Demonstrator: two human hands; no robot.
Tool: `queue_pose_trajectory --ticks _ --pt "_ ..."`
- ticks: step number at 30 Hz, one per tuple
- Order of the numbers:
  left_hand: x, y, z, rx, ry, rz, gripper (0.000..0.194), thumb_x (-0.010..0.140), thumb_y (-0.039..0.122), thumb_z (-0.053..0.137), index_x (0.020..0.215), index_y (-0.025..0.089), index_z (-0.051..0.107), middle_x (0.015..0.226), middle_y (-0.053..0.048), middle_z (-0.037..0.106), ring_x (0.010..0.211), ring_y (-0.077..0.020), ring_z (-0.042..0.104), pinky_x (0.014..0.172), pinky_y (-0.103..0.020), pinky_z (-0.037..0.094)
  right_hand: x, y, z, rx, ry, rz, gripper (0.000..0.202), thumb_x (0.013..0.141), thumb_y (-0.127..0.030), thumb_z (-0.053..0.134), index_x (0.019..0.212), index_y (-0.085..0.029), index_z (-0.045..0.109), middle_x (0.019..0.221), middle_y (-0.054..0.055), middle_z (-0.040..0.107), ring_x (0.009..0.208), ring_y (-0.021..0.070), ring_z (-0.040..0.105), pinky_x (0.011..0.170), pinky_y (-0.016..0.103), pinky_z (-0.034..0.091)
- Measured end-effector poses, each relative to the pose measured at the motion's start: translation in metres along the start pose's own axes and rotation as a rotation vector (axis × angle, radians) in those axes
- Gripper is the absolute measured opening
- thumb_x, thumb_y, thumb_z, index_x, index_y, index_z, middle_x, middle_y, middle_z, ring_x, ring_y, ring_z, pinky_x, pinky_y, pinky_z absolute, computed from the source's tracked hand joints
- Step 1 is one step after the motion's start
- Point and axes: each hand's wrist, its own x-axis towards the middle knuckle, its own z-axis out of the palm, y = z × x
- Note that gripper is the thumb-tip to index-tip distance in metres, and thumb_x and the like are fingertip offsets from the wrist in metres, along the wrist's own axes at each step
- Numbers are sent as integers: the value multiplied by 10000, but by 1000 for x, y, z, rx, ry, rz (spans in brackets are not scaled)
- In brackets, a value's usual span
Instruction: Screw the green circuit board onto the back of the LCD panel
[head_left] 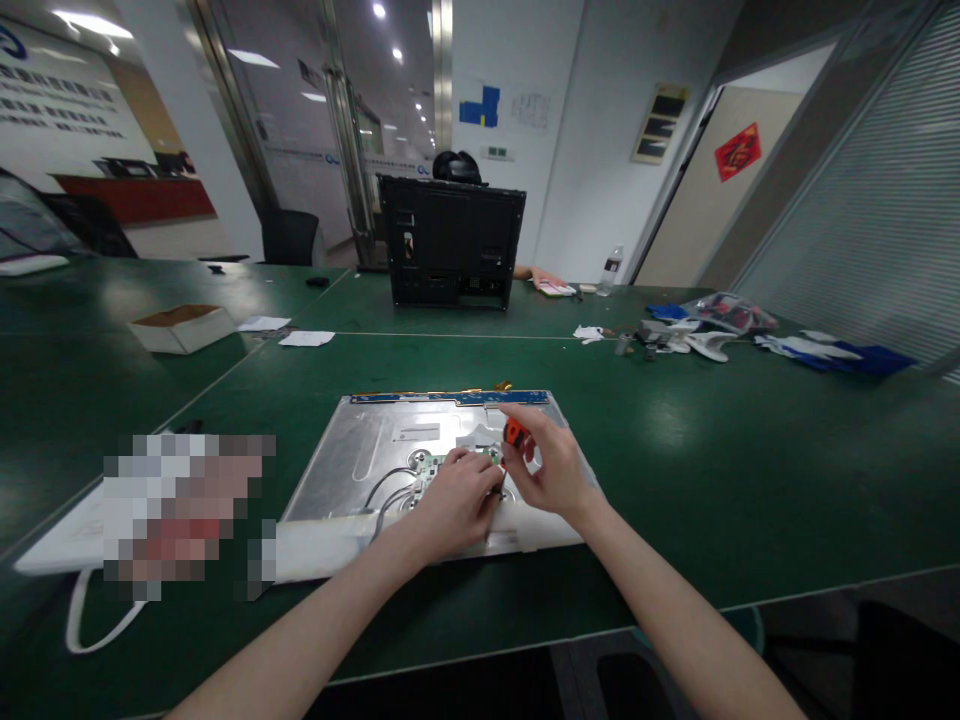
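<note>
A silver metal display panel (352, 455) lies flat on the green table in front of me, with a blue strip board (450, 398) along its far edge. A small green circuit board (429, 467) with grey cables sits at its middle, partly hidden by my left hand (461, 490). That hand rests over the board, fingers bent and pressed together; what they hold is hidden. My right hand (551, 460) grips an orange-and-black screwdriver (514, 432) from above, its shaft pointing down at the board's right end beside my left fingertips.
A large black monitor housing (454, 245) stands across the table, a person partly behind it. Left are an open box (184, 328), papers (306, 339) and a blurred-out bag (64, 530). Gloves and bags (731, 312) lie at the right, near a bottle (611, 270).
</note>
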Motion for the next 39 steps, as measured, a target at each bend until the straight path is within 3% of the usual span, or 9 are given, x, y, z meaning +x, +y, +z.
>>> queue_pose_trajectory --ticks 6,12,21,26,33,39 --pt "0 0 1 -7 3 -7 178 793 150 493 935 205 585 973 -67 616 942 -240 553 916 -419 347 -1 1 2 -39 31 -12 488 835 -191 540 1298 -250 399 832 0 591 585 99 530 520 223 459" --pt "0 1 0 -7 18 -3 198 797 145 487 958 210 582 982 -62 619 951 -237 552 926 -417 341 3 -1 1 -61 59 -9 525 843 -187 558 1336 -305 424 944 31 574 651 109 552 570 244 491" --pt "0 1 -1 4 -7 -1 127 795 148 488 877 191 575 933 -59 618 913 -225 559 900 -399 353 -1 0 2 11 66 64 462 820 -146 532 1257 -231 409 934 37 635 531 93 506 493 239 448" --pt "0 1 -2 -6 -3 1 148 804 153 484 906 196 581 971 -67 618 946 -233 552 905 -404 352 0 0 3 -7 59 21 434 809 -193 604 1204 -239 430 978 52 604 635 113 551 536 243 481" --pt "1 0 -1 15 -2 -8 109 794 156 496 870 186 568 957 -65 619 939 -232 552 905 -395 356 5 -5 1 -74 70 39 469 837 -175 562 1280 -274 446 1039 52 503 650 83 538 565 236 494" --pt "1 0 0 15 -11 -3 128 789 147 499 887 186 572 949 -62 618 929 -228 555 905 -390 355 0 -2 2 -7 42 124 487 813 -160 519 1278 -230 393 1015 56 570 581 85 492 509 229 444"
